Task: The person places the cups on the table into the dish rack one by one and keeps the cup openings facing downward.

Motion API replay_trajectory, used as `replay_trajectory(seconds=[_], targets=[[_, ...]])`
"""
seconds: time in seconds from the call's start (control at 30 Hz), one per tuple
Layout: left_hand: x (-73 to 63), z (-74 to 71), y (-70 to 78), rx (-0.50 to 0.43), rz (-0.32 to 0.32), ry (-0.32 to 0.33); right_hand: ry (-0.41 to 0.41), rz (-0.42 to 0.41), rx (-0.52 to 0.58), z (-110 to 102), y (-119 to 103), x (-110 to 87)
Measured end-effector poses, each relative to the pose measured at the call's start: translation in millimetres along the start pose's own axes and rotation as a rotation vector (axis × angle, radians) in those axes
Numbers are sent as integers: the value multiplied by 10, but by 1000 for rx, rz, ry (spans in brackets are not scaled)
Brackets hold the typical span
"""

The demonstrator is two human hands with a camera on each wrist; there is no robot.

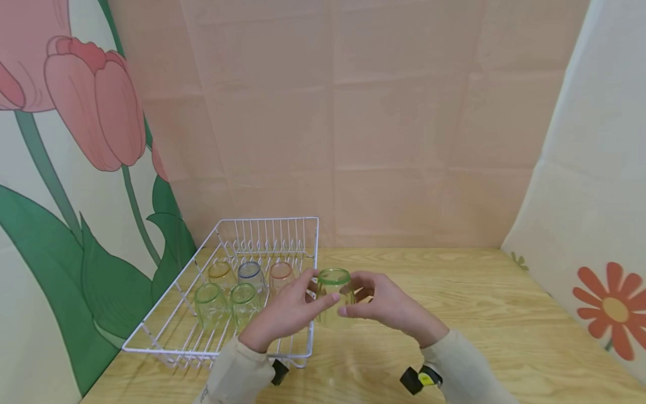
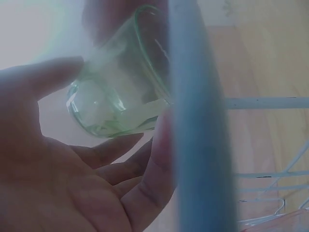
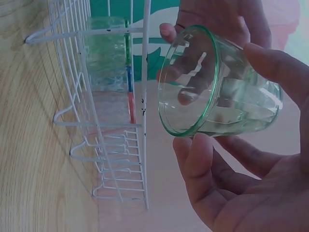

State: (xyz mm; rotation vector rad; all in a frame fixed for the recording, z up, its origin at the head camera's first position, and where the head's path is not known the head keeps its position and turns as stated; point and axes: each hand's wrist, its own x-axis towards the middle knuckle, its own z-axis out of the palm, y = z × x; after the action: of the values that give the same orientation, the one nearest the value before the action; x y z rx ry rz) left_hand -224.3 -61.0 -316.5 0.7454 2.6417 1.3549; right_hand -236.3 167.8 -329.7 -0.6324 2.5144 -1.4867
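Observation:
Both hands hold one clear glass with a green-tinted rim [image 1: 333, 285] between them, just right of the rack. It is upside down, its wider mouth toward the table, as the right wrist view shows. My left hand [image 1: 290, 308] grips its left side with thumb and curved fingers. From the other side my right hand [image 1: 391, 306] pinches it, the thumb on the glass wall and fingertips near the wide green rim [image 3: 216, 79]. In the left wrist view a blurred rack bar [image 2: 200, 116] hides part of the glass [image 2: 116, 92].
A white wire dish rack [image 1: 267, 353] stands left on the wooden table [image 1: 454, 336]. Inside are two green glasses [image 1: 209, 306] [image 1: 245, 306] in front, and amber [image 1: 220, 274], blue [image 1: 250, 275] and red-ringed [image 1: 281, 274] glasses behind. A plain cloth backdrop [image 1: 383, 112] hangs behind.

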Motion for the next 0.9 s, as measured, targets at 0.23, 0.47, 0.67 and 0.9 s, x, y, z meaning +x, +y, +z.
replay_trajectory(seconds=[0.23, 0.47, 0.67, 0.9], targets=[[0, 1, -11, 21, 9, 24, 4, -27, -31, 14, 26, 11], [-5, 7, -24, 26, 32, 39, -7, -56, -73, 17, 35, 16], [-2, 8, -25, 27, 35, 39, -5, -66, -73, 28, 44, 11], [-8, 12, -27, 30, 41, 39, -9, -80, -68, 50, 57, 8]])
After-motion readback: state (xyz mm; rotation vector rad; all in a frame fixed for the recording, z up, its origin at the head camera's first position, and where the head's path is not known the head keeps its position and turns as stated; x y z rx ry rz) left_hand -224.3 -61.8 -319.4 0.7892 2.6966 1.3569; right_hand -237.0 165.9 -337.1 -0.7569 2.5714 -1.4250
